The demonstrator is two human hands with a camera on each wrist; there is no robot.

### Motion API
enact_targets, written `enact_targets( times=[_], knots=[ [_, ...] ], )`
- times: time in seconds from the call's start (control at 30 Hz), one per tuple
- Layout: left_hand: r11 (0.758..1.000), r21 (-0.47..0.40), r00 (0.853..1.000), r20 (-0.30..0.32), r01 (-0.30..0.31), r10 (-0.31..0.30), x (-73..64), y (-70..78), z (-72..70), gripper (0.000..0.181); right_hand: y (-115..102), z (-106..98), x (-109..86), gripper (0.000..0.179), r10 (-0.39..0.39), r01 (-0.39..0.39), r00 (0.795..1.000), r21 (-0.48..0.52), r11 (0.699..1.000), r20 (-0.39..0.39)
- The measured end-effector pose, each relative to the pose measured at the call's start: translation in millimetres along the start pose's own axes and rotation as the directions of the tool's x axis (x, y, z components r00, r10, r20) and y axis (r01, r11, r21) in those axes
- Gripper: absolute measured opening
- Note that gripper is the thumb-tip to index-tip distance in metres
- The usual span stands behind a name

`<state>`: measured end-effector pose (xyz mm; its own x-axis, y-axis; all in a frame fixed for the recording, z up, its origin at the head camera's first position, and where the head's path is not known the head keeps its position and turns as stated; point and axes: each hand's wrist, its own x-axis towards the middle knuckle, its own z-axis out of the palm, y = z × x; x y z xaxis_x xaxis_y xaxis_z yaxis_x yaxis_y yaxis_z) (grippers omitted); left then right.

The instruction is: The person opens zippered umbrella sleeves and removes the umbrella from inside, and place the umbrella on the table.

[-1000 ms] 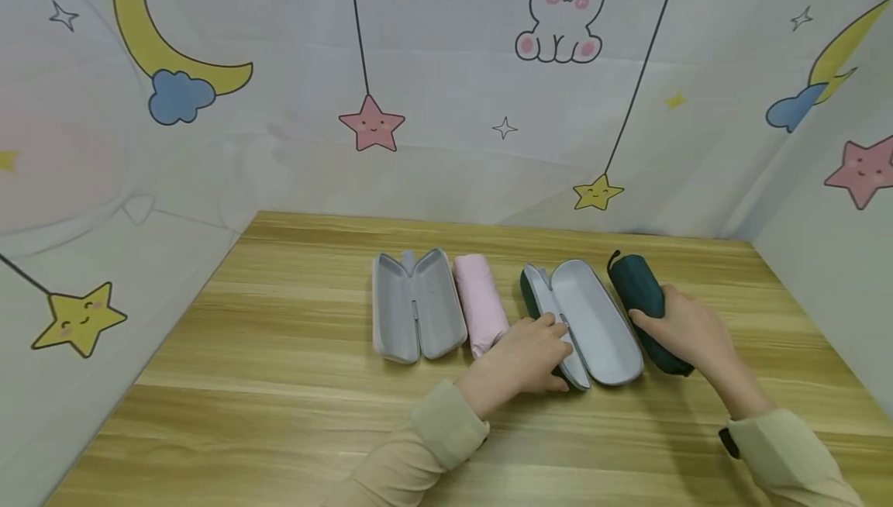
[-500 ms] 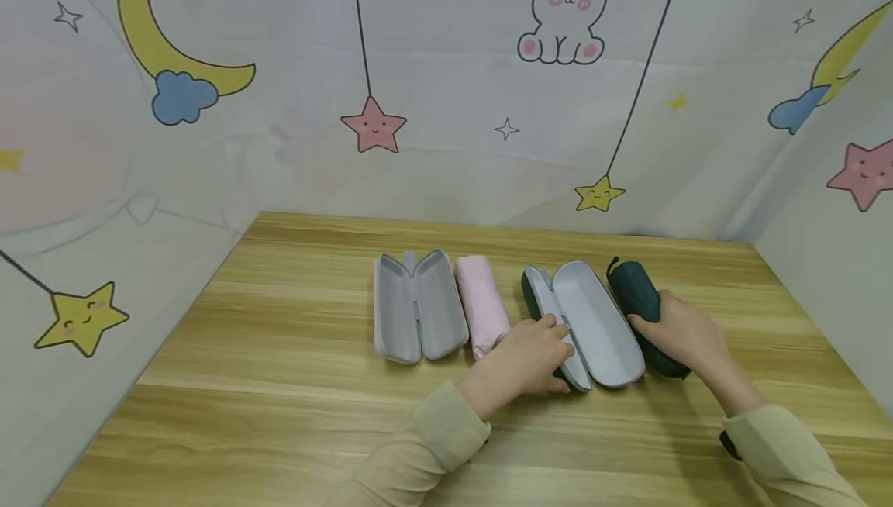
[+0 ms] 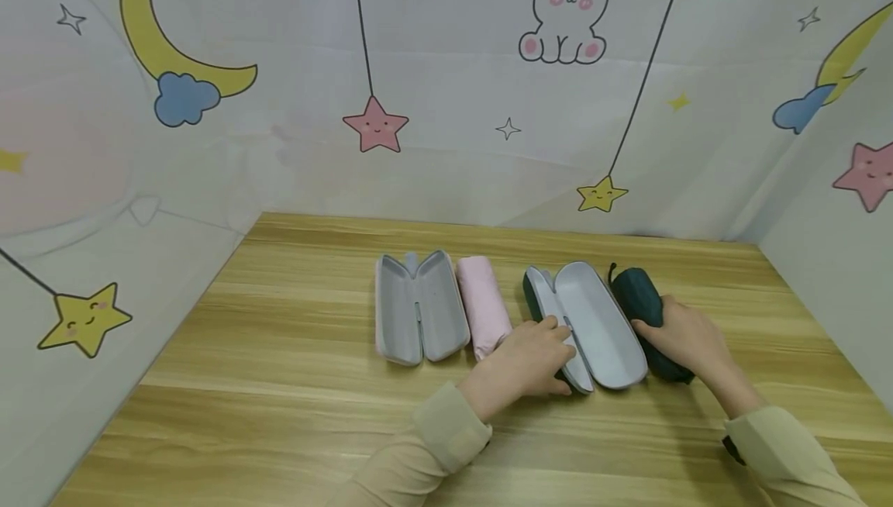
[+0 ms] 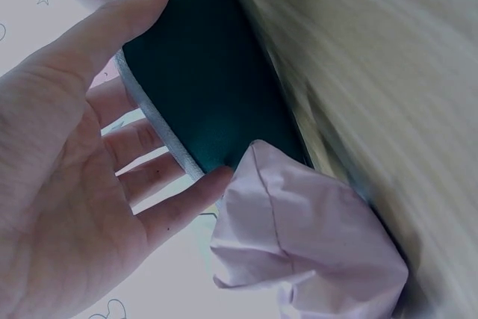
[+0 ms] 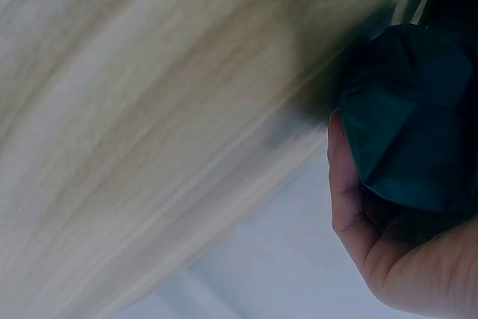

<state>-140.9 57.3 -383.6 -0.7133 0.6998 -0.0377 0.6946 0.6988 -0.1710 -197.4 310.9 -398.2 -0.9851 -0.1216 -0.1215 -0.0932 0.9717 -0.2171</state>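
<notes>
My left hand (image 3: 532,356) holds the near left side of an open hard case (image 3: 601,329), dark green outside and pale grey inside. In the left wrist view the thumb lies on the green shell (image 4: 202,72), while the other fingers reach past its grey rim. My right hand (image 3: 692,336) grips a dark green folded umbrella (image 3: 638,298) lying just right of that case, with a small black loop at its far end. The right wrist view shows the gathered near end of the umbrella (image 5: 411,125) with fingers curled round it.
Left of the green case lies a pink cloth-covered roll (image 3: 483,301), its near end beside my left hand. Further left another hard case (image 3: 421,309) stands open, grey inside. The wooden table (image 3: 279,414) meets a printed cloth backdrop (image 3: 446,174) behind and at the sides.
The green umbrella has shifted slightly toward me along with my right hand. My left hand stays on the green case, and the view has drifted a little.
</notes>
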Motion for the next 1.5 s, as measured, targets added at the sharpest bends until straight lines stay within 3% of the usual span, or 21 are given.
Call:
enact_targets(
  times=[0.47, 0.97, 1.27, 1.5],
  knots=[
    [1.000, 0.015, 1.000, 0.001, -0.005, 0.005, -3.1, -0.1, 1.9, 0.044, 1.7, 6.7, -3.9, 0.082, -0.003, 0.004, 1.000, 0.018, 1.000, -0.015],
    [1.000, 0.006, 1.000, 0.011, -0.009, 0.009, -8.8, -1.7, -0.5, 0.046, -1.2, 8.7, -5.8, 0.096, 0.018, -0.018, 1.000, 0.069, 0.997, 0.012],
    [1.000, -0.008, 0.999, -0.034, -0.022, 0.021, -11.4, -7.4, -2.4, 0.053, -6.4, 6.9, -4.8, 0.096, 0.025, -0.028, 0.999, 0.090, 0.996, 0.039],
    [0.999, -0.047, 0.996, -0.085, -0.022, 0.018, -21.3, -19.0, -5.5, 0.058, -16.9, 3.0, 0.0, 0.095, 0.021, -0.023, 0.999, 0.098, 0.995, 0.024]
  ],
)
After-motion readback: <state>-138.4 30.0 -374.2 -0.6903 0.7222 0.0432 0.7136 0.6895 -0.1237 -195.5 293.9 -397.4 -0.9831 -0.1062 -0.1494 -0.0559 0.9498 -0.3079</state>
